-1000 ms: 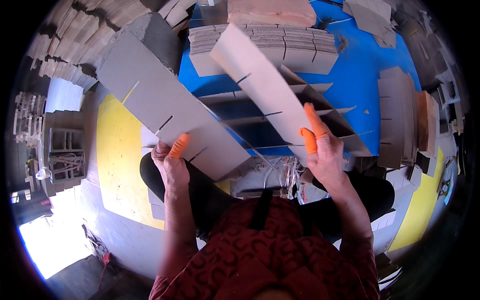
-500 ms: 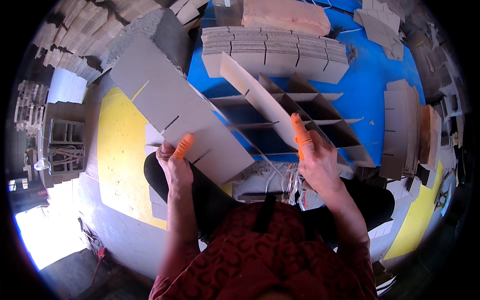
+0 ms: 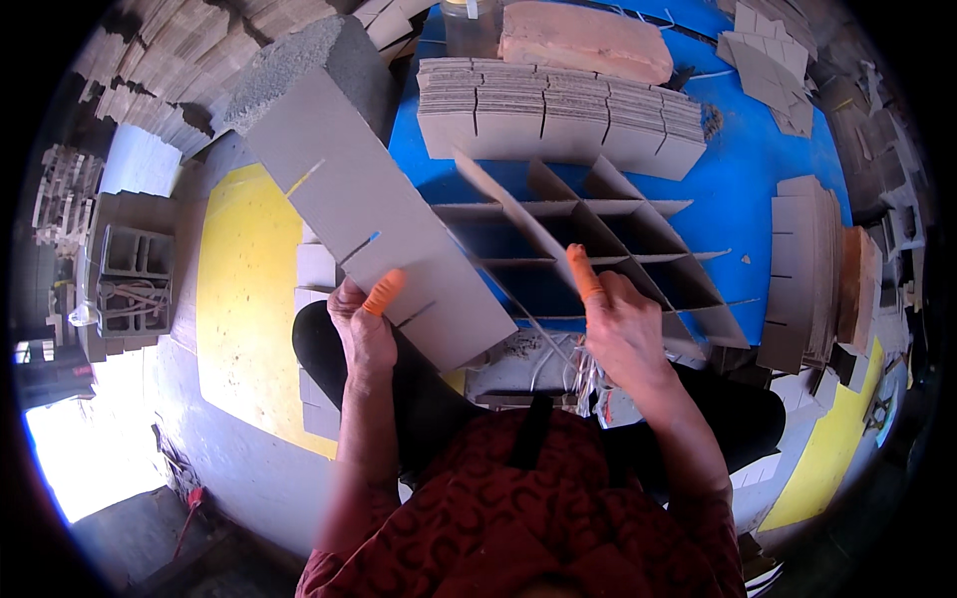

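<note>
My left hand is closed on the near end of a long grey cardboard strip with slots cut in one side, its orange-covered thumb lying on top. The strip slants up and away to the left. My right hand, also with an orange thumb cover, pinches another slotted strip, the divider strip, which stands on edge at the left part of a cardboard divider grid. Crossed strips form the grid's open cells on a blue surface. My fingers on the far side of the divider strip are partly hidden.
Behind the grid stands a row of slotted cardboard strips, with a reddish brick beyond. A rough grey block is at the far left. More strips stack at the right beside another brick.
The divider strip in my right hand now sits lower and more upright among the cross strips. My left hand keeps its strip; the whole view has shifted slightly.
</note>
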